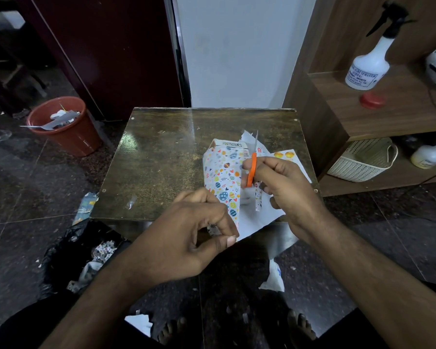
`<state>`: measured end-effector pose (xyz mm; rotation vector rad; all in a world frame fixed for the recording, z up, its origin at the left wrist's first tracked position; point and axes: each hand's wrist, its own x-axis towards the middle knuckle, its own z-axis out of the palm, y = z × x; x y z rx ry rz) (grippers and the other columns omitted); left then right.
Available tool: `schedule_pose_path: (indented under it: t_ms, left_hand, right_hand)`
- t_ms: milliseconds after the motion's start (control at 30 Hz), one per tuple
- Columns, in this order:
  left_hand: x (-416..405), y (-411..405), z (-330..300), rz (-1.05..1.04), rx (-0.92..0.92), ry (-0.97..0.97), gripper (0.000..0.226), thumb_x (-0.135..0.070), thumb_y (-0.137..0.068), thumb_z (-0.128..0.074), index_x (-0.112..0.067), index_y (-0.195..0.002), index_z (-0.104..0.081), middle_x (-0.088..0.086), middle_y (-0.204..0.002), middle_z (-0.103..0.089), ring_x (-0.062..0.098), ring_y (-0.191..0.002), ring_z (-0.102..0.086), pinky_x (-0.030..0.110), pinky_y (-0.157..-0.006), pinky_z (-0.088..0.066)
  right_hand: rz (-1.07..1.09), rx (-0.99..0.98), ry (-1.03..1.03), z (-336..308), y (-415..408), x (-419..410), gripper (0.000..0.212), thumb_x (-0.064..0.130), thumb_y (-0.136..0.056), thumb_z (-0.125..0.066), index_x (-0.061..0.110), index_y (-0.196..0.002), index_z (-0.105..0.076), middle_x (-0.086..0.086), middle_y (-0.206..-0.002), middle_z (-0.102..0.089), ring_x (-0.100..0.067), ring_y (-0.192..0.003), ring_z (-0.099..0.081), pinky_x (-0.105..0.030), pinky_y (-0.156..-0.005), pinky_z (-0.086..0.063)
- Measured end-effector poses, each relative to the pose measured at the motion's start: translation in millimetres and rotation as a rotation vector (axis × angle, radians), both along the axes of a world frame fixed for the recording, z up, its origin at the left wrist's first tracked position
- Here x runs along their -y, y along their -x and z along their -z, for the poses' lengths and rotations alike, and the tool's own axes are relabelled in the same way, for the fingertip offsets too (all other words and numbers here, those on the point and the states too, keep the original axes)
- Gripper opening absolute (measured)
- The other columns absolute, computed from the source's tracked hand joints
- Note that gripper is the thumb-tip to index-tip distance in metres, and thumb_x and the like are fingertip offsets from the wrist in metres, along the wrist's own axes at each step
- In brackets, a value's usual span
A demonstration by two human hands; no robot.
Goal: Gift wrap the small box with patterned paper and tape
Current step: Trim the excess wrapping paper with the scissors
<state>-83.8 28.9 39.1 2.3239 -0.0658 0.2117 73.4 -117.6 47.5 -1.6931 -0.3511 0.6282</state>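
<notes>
A small white box (230, 144) lies on the low table (161, 159), partly covered by white patterned paper (223, 177) printed with coloured eggs. My left hand (186, 238) pinches the near corner of that paper at the table's front edge. My right hand (285, 187) grips orange-handled scissors (251, 170), blades pointing away over the box. The paper's white underside (254, 220) spreads below the scissors. No tape is in view.
A sticker sheet (286, 155) lies right of the box. A red bin (66, 124) stands on the floor at left, a black bag (68, 253) of scraps near my knee. A wooden shelf (388, 109) at right holds a spray bottle (370, 64) and a white basket (360, 159).
</notes>
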Motion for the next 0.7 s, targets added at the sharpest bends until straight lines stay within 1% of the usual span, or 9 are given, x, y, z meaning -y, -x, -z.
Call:
schedule_pose_path:
  t_ms: [67, 167, 233, 267, 333, 400, 467, 533, 700]
  left_hand:
    - [0.3, -1.2, 0.5, 0.009, 0.019, 0.012, 0.020, -0.020, -0.087, -0.079, -0.032, -0.082, -0.064, -0.020, -0.101, -0.071, 0.008, -0.107, -0.061, 0.035, -0.101, -0.038]
    - [1.0, -4.2, 3.1, 0.002, 0.049, -0.002, 0.017, -0.017, -0.088, -0.077, -0.026, -0.083, -0.064, -0.018, -0.108, -0.071, 0.009, -0.113, -0.059, 0.043, -0.099, -0.043]
    - [1.5, -6.8, 4.6, -0.004, 0.071, -0.004, 0.015, -0.016, -0.088, -0.076, -0.025, -0.083, -0.064, -0.017, -0.111, -0.070, 0.011, -0.114, -0.059, 0.046, -0.098, -0.045]
    - [2.1, -8.1, 4.9, -0.007, 0.081, 0.004, 0.015, -0.015, -0.088, -0.075, -0.024, -0.084, -0.064, -0.017, -0.111, -0.070, 0.011, -0.114, -0.059, 0.046, -0.097, -0.046]
    - [3.2, -11.2, 5.4, -0.013, 0.103, 0.018, 0.014, -0.014, -0.088, -0.075, -0.022, -0.084, -0.065, -0.016, -0.112, -0.069, 0.012, -0.114, -0.059, 0.045, -0.096, -0.046]
    - [4.1, -15.0, 6.0, -0.022, 0.123, 0.011, 0.012, -0.014, -0.087, -0.075, -0.020, -0.084, -0.066, -0.015, -0.113, -0.069, 0.013, -0.115, -0.060, 0.045, -0.096, -0.046]
    - [4.9, -19.1, 7.7, -0.025, 0.128, -0.001, 0.012, -0.013, -0.086, -0.076, -0.021, -0.084, -0.066, -0.015, -0.114, -0.069, 0.013, -0.115, -0.060, 0.047, -0.097, -0.045]
    - [6.2, -23.5, 9.0, -0.024, 0.126, -0.011, 0.013, -0.014, -0.085, -0.076, -0.021, -0.084, -0.066, -0.015, -0.115, -0.069, 0.013, -0.117, -0.059, 0.045, -0.099, -0.044]
    - [9.8, -38.8, 17.5, -0.025, 0.134, -0.014, 0.011, -0.014, -0.082, -0.074, -0.019, -0.080, -0.065, -0.011, -0.115, -0.067, 0.010, -0.115, -0.058, 0.041, -0.100, -0.043]
  right_hand:
    - [0.029, -0.013, -0.007, -0.6, -2.1, 0.6, 0.021, 0.020, -0.102, -0.062, 0.005, -0.108, -0.074, -0.010, -0.083, -0.075, 0.009, -0.050, -0.055, -0.003, -0.050, -0.038]
    - [0.064, 0.027, 0.039, 1.5, -8.2, 1.7, 0.018, 0.021, -0.102, -0.061, 0.014, -0.114, -0.071, -0.008, -0.089, -0.079, 0.008, -0.052, -0.057, -0.010, -0.054, -0.039]
    - [0.082, 0.107, 0.069, 4.5, -12.3, 3.6, 0.016, 0.024, -0.100, -0.061, 0.020, -0.114, -0.068, -0.001, -0.087, -0.080, 0.005, -0.068, -0.067, -0.027, -0.066, -0.047]
    - [0.089, 0.162, 0.089, 6.3, -14.8, 4.8, 0.015, 0.027, -0.099, -0.063, 0.023, -0.113, -0.064, 0.003, -0.086, -0.080, -0.001, -0.080, -0.072, -0.037, -0.077, -0.053]
    - [0.080, 0.268, 0.149, 8.1, -17.2, 7.0, 0.020, 0.036, -0.098, -0.065, 0.027, -0.113, -0.055, 0.011, -0.086, -0.079, -0.012, -0.092, -0.073, -0.047, -0.091, -0.054]
    - [0.052, 0.350, 0.190, 10.4, -17.7, 8.8, 0.025, 0.038, -0.096, -0.066, 0.029, -0.110, -0.048, 0.014, -0.083, -0.079, -0.013, -0.085, -0.071, -0.048, -0.085, -0.055]
    - [0.028, 0.439, 0.213, 12.9, -16.9, 10.7, 0.023, 0.036, -0.093, -0.066, 0.030, -0.104, -0.047, 0.012, -0.079, -0.078, -0.009, -0.068, -0.064, -0.039, -0.071, -0.051]
    - [0.021, 0.551, 0.282, 14.3, -17.6, 14.2, 0.020, 0.035, -0.091, -0.069, 0.030, -0.098, -0.051, 0.010, -0.074, -0.074, -0.004, -0.061, -0.061, -0.033, -0.063, -0.048]
    - [0.004, 0.720, 0.637, 13.7, -24.7, 27.1, 0.019, 0.046, -0.088, -0.068, 0.033, -0.094, -0.056, 0.011, -0.085, -0.069, -0.019, -0.082, -0.067, -0.037, -0.071, -0.055]
